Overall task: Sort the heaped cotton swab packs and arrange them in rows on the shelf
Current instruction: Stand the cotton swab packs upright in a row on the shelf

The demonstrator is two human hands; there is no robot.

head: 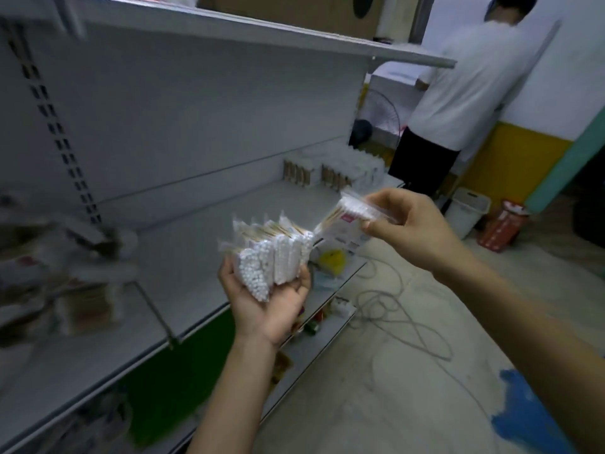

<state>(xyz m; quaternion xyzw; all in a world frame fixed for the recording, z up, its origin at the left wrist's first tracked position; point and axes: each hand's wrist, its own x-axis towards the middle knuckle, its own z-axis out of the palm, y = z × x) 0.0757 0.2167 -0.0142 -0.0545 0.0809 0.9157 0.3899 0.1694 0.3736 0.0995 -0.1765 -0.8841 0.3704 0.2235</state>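
Observation:
My left hand (275, 299) is palm up in front of the white shelf (203, 237) and holds a bundle of several clear cotton swab packs (271, 253), white tips toward me. Up and to the right, my right hand (409, 224) pinches a single swab pack (353, 213) by its end, just apart from the bundle. At the far right end of the shelf, swab packs stand in rows (337, 170). A blurred heap of packs (75, 290) lies at the left of the shelf.
A thin wire divider (157, 312) crosses the shelf beside the heap. An upper shelf (262, 34) overhangs. Lower shelves hold small goods (330, 257). A person in a white shirt (468, 93) stands at the far right. Cables (393, 309), a white bin (468, 213) and a red box (504, 227) are on the floor.

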